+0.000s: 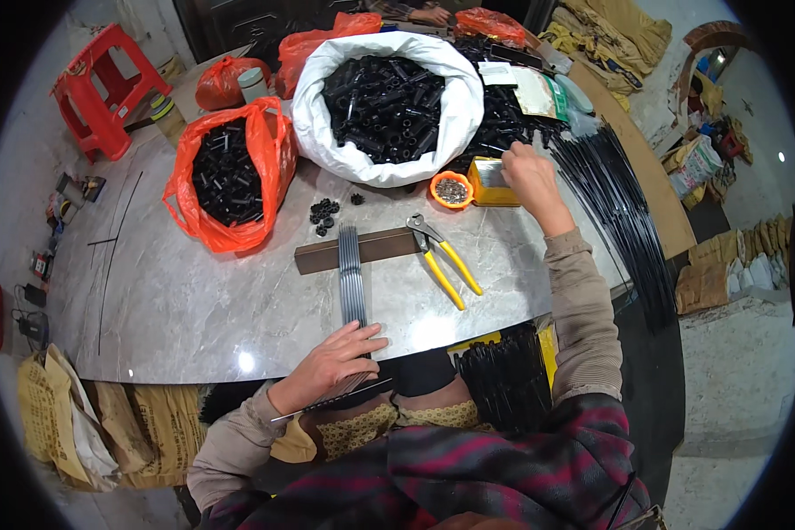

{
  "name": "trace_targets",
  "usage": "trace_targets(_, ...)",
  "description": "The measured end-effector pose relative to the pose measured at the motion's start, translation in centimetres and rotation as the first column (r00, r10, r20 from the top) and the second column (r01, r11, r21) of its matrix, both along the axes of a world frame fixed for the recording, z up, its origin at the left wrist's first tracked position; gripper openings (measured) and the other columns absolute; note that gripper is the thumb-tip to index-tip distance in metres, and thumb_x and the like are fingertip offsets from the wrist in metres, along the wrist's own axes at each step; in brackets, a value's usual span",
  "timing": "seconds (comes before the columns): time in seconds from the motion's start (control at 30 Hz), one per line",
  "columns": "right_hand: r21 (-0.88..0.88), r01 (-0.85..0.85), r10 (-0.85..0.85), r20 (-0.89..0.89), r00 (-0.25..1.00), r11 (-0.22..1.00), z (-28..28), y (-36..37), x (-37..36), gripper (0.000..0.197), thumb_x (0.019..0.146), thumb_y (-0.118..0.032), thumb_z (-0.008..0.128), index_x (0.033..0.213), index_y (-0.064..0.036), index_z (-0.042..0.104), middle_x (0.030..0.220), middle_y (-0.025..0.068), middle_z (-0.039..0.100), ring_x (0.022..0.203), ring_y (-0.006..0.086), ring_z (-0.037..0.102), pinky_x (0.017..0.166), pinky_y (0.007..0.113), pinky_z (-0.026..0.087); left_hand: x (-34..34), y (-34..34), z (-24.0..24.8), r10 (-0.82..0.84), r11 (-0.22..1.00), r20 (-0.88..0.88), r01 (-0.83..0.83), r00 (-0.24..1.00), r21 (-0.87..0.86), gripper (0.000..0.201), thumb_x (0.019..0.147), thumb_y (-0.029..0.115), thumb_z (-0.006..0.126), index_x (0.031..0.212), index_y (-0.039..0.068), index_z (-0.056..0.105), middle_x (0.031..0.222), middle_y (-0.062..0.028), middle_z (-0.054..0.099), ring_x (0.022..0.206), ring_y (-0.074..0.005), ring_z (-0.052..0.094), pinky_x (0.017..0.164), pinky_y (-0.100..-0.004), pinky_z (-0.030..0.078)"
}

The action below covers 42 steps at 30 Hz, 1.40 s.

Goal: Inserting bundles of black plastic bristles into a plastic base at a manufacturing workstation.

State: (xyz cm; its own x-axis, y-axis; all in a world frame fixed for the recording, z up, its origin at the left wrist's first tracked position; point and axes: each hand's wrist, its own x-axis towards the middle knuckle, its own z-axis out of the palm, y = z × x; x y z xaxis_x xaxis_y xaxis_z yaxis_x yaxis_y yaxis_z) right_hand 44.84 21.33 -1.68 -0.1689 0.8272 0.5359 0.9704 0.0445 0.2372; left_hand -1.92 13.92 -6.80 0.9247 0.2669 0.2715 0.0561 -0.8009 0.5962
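My left hand lies over the near end of a row of thin grey metal rods, its fingers stretched out and slightly apart. The rods run side by side across a dark brown bar on the table. Farther right, my right hand is at the yellow box, fingertips bent together; what they pinch, if anything, is hidden. Beside that box stands an orange bowl of small metal pieces. Pliers with yellow handles rest against the bar's right end. Several small black caps lie behind the bar.
A white sack and a red bag hold black tubular parts. Long black strips cover the table's right side. More black pieces are by my lap. A red stool stands far left. Another person's hand shows at the back.
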Motion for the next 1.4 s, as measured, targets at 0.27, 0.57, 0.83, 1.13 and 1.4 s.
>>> trace_targets(0.27,0.05,-0.05,0.056,-0.137,0.989,0.998,2.1,-1.0,-4.8,0.006,0.087,-0.008,0.065,0.092,-0.0047,0.063,0.091,0.0122,0.06,0.083,0.0346,0.062,0.068,0.044,0.049,-0.4,0.0,0.3,0.047,0.998,0.021,-0.048,0.999,0.038,0.014,0.089,0.023,0.073,0.098,0.013,0.071,0.144,-0.0123,0.053,0.145,-0.0369,0.037,0.118,-0.0585,0.028)
trace_targets(0.57,-0.012,-0.575,0.527,-0.387,0.757,0.818,1.2,0.0,-17.6,0.009,0.086,-0.008,0.067,0.093,-0.0065,0.062,0.086,0.0086,0.059,0.08,0.0311,0.062,0.067,0.041,0.047,-0.4,-0.1,-0.4,0.051,0.998,0.035,-0.053,0.998,0.046,0.018,0.091,0.028,0.07,0.099,0.012,0.07,0.144,-0.0138,0.052,0.145,-0.0373,0.037,0.119,-0.0547,0.028)
trace_targets(0.83,-0.125,-0.532,0.483,-0.285,0.828,0.837,-1.3,1.6,-18.5,0.008,0.086,-0.01,0.068,0.091,-0.0065,0.062,0.083,0.0066,0.058,0.082,0.027,0.059,0.073,0.04,0.043,-0.3,-0.2,0.0,0.049,0.999,0.029,-0.049,0.998,0.022,0.019,0.094,0.027,0.066,0.101,0.01,0.071,0.144,-0.0157,0.052,0.146,-0.0386,0.035,0.12,-0.0543,0.026)
trace_targets(1.13,-0.169,-0.505,0.447,-0.292,0.846,0.846,-1.7,1.4,-18.3,0.006,0.087,-0.01,0.067,0.09,-0.0066,0.063,0.083,0.0062,0.057,0.082,0.0261,0.059,0.072,0.039,0.041,-0.4,-0.2,0.0,0.059,0.998,-0.018,-0.058,0.998,0.021,0.015,0.094,0.023,0.066,0.101,0.01,0.07,0.147,-0.0149,0.049,0.147,-0.0379,0.032,0.121,-0.0545,0.025)
trace_targets(1.4,-0.179,-0.488,0.434,-0.271,0.859,0.854,-2.2,1.6,-18.1,0.006,0.087,-0.01,0.067,0.09,-0.0065,0.064,0.083,0.0059,0.057,0.081,0.0256,0.058,0.072,0.039,0.041,-0.3,-0.2,0.1,0.069,0.996,-0.013,-0.069,0.997,0.05,0.016,0.091,0.026,0.068,0.099,0.012,0.069,0.147,-0.0132,0.051,0.146,-0.0382,0.036,0.119,-0.0555,0.027)
